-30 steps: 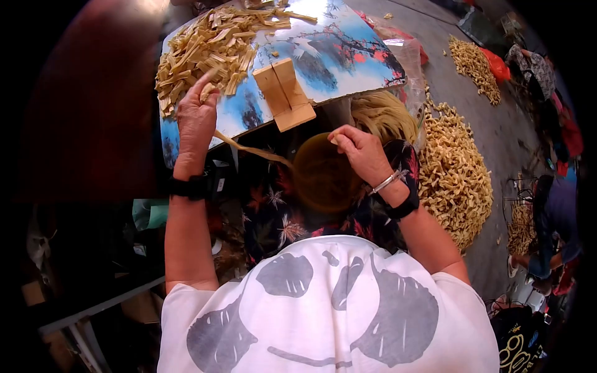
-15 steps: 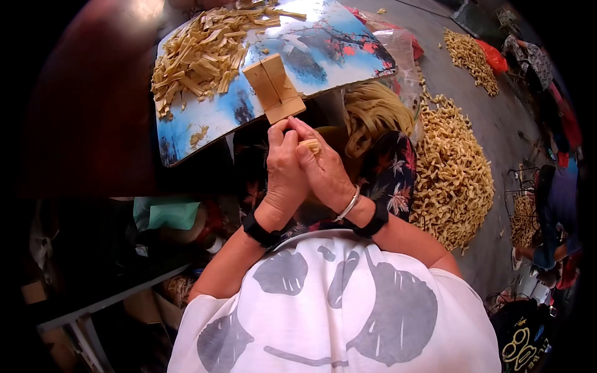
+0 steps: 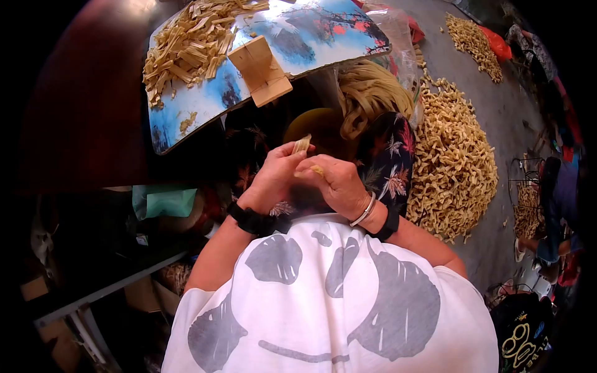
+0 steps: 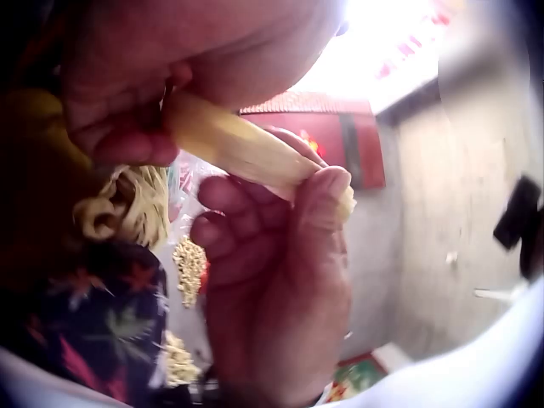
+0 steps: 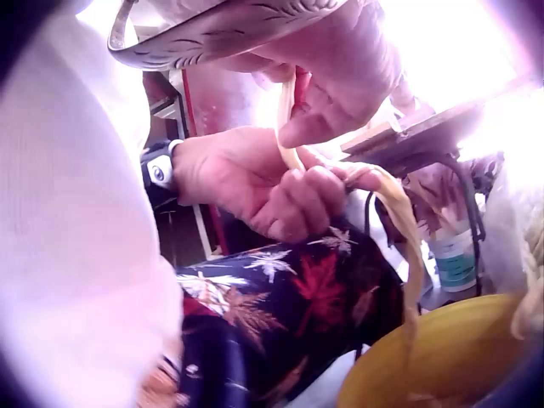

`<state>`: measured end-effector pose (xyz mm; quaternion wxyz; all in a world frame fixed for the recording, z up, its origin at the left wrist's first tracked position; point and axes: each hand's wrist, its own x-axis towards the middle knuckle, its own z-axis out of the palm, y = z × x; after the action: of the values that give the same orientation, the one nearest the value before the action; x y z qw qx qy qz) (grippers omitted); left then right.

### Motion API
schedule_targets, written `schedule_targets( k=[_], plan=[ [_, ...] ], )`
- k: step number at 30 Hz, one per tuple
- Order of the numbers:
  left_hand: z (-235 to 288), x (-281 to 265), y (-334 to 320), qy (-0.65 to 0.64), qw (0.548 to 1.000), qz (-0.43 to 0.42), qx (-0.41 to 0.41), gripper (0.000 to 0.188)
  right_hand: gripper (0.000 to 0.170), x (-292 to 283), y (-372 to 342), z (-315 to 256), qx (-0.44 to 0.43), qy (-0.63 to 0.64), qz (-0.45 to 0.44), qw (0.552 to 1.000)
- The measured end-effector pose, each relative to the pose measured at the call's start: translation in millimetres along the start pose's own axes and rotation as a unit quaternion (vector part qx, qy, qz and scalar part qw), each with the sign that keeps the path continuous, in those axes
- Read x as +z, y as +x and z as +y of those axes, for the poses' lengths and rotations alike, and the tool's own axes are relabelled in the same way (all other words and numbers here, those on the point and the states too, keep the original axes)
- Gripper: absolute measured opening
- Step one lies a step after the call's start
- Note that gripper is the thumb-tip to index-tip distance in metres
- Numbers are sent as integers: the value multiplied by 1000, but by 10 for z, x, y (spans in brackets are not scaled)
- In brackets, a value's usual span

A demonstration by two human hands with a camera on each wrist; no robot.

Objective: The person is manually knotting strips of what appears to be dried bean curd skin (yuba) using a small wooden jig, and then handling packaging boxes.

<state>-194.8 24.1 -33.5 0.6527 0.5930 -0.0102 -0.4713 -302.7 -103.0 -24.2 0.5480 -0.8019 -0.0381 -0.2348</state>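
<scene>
Over the lap, my left hand [image 3: 271, 176] pinches a flat pale yellow strip bundle [image 3: 302, 144] whose end stands up past the fingertips. Close beside it, my right hand [image 3: 343, 185] pinches the bundle's other end, with the thumb pressed along it in the left wrist view. A long soft yellow strip [image 5: 411, 246] runs out of the left hand and hangs down to a yellow basin [image 5: 442, 344]. Beyond the hands, a small wooden stand [image 3: 256, 69] with a slit sits at the table edge.
A picture-printed table [image 3: 286, 46] bears a heap of short yellow pieces [image 3: 186, 50]. Long strips [image 3: 373, 93] lie bunched beside the basin. On the floor to the right is a large pile of knotted pieces [image 3: 454, 168], with a smaller pile [image 3: 474, 46] farther off.
My left hand came from the heap on the table to meet the right hand near the stand. Both hands have since drawn back toward the body, holding the strip bundle between them.
</scene>
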Motion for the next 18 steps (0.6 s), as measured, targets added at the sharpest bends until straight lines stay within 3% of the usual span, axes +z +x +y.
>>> schedule_targets(
  k=[1,2,4,5,6,7,8,11,12,15,18],
  plan=[
    [-24,-12,28,90,995,4,32,19,13,-48,-8,33,-12,-39,20,999],
    [-36,-31,50,317,944,22,87,13,14,-103,18,92,-25,-78,40,996],
    [66,109,-55,573,789,41,218,12,22,-141,24,212,-21,-100,47,994],
    [103,164,-103,679,678,49,277,12,24,-130,5,237,105,6,52,993],
    [105,165,-119,679,642,48,352,15,26,-107,4,251,226,113,55,966],
    [117,183,-134,680,630,65,369,18,29,-72,7,284,341,217,56,913],
    [133,208,-152,680,618,82,386,20,34,37,-31,478,403,307,116,855],
    [111,250,-186,664,618,122,403,28,30,61,12,498,462,327,44,823],
    [98,260,-189,655,625,132,403,31,30,166,34,558,443,227,65,865],
    [30,232,-157,653,631,160,387,30,26,208,16,601,401,166,61,899],
    [10,165,-120,613,683,172,358,30,22,106,67,313,360,202,7,911]
  ],
)
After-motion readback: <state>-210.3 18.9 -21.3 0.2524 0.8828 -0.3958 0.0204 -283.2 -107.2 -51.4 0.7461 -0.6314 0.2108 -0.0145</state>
